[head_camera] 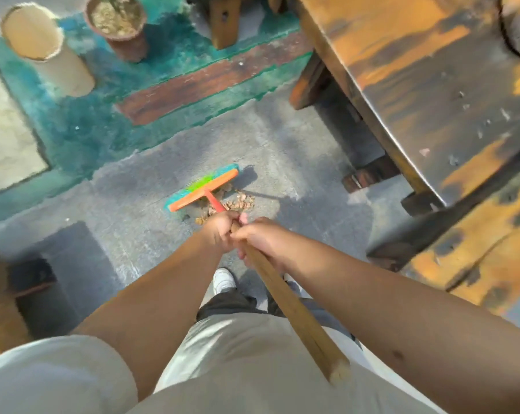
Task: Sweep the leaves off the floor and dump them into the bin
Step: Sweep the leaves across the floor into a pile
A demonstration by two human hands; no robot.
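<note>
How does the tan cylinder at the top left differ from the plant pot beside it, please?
The tan cylinder is tall, pale and straight-sided, and its open top shows nothing inside; the plant pot is shorter, dark brown, tapered and filled with soil. The cylinder appears to lean left; the pot leans less. Both are round, open-topped and stand on the teal floor patch.

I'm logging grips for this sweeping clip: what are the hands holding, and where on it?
Both hands hold the broom by its wooden handle: left hand lower, toward the head, right hand just above it, the two touching.
</note>
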